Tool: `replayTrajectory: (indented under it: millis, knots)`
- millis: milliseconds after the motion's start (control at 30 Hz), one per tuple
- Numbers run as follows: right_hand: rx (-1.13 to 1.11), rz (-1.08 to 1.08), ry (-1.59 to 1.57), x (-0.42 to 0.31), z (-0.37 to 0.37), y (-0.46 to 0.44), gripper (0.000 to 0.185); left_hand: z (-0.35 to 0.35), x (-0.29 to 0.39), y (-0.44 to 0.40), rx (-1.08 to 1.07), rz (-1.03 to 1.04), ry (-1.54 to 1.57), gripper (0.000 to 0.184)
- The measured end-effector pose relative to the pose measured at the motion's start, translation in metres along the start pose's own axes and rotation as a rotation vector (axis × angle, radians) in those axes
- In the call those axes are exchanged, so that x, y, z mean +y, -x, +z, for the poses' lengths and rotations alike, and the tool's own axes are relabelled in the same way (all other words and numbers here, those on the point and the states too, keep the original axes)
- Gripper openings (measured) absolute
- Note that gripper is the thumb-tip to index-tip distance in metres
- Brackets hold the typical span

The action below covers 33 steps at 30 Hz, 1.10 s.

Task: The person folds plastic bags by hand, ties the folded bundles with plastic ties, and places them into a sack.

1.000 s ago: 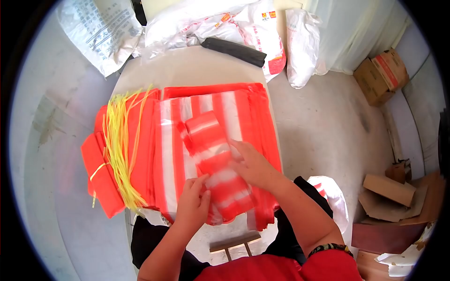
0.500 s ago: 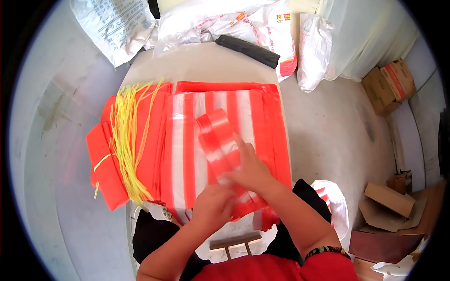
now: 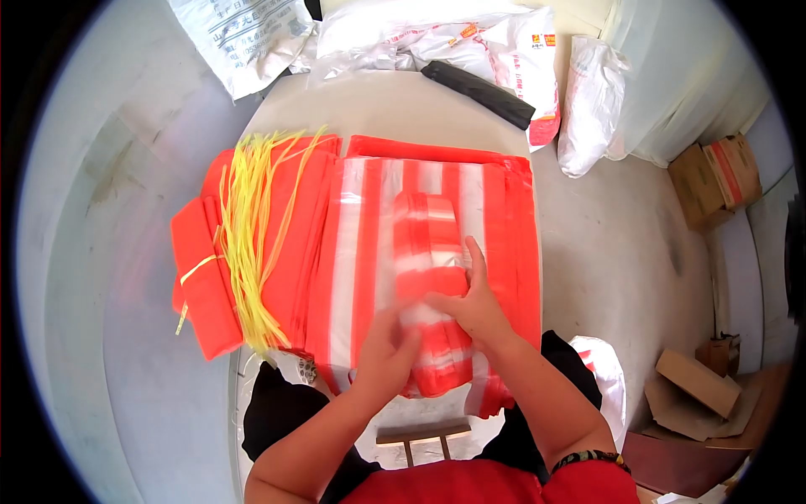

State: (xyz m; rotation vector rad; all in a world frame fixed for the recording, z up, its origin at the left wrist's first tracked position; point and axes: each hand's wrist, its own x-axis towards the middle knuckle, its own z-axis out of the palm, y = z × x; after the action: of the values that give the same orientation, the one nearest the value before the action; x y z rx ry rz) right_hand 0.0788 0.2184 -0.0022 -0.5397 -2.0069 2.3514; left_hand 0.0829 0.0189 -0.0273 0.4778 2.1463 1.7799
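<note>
Mostly, the pale counter [image 3: 369, 102] is covered by striped sheets [image 3: 344, 252]. On top, the folded bundle [image 3: 424, 281] is touched by the spread right hand [image 3: 477, 307]; what is gripped by the blurry left hand [image 3: 390, 353] cannot be told. Brown boxes [image 3: 698, 186] are seen on the gray floor [image 3: 596, 252].

Lighting: bright, diffuse; direction cannot be told. Shadows: soft. Glare: small white highlight, striped plastic [image 3: 365, 244]. Blur: motion smear, left hand [image 3: 390, 349] and folded bundle [image 3: 438, 336], towards tabletop's [image 3: 336, 105] near edge. Distortion: wide-angle; wall [image 3: 134, 244] bowed beyond left edge; black rounded margins.
</note>
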Motion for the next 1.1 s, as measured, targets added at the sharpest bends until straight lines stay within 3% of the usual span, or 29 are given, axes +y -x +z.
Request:
replayTrajectory:
  millis: [67,200,333,433,467,533,633,767,833,933,1033,1100]
  knots:
    - [0.015,-0.015,-0.010,0.011,-0.001,-0.004,0.121,0.000,0.008,0.001,-0.095,-0.242,0.285,0.052]
    - [0.037,-0.027,0.090,0.003,0.004,0.004,0.118,-0.003,0.016,0.002,-0.062,0.108,-0.247,0.050]
    - [0.045,-0.029,0.041,0.000,0.008,0.005,0.119,-0.016,0.039,-0.004,-0.129,-0.005,-0.227,0.054]
    - [0.031,-0.055,0.006,0.001,0.006,0.005,0.118,-0.042,0.059,-0.018,0.025,-0.150,-0.373,0.057]
    - [0.028,-0.042,-0.004,-0.004,0.007,0.008,0.118,-0.059,0.024,-0.026,0.150,0.165,-0.633,0.060]
    - [0.039,-0.009,-0.018,-0.011,0.009,0.010,0.117,-0.093,0.014,-0.038,0.335,0.267,-1.023,0.060]
    - [0.040,0.015,-0.048,-0.018,0.009,0.016,0.115,-0.145,-0.016,-0.048,0.334,-0.097,-1.185,0.061]
    - [0.034,0.054,-0.060,-0.024,0.005,0.017,0.114,-0.174,-0.043,-0.053,0.351,-0.148,-1.179,0.045]
    - [0.021,0.037,-0.093,-0.022,0.002,0.016,0.113,-0.173,-0.025,-0.056,0.332,-0.229,-1.162,0.039]
    - [0.040,0.098,-0.187,-0.020,0.000,0.014,0.110,-0.169,-0.020,-0.057,0.352,-0.181,-1.119,0.035]
    - [0.068,0.130,-0.327,-0.008,-0.001,0.012,0.103,-0.150,-0.009,-0.058,0.466,0.171,-0.864,0.035]
    - [0.063,0.202,-0.430,-0.010,0.000,0.015,0.099,-0.122,0.018,-0.049,0.282,0.067,-0.229,0.036]
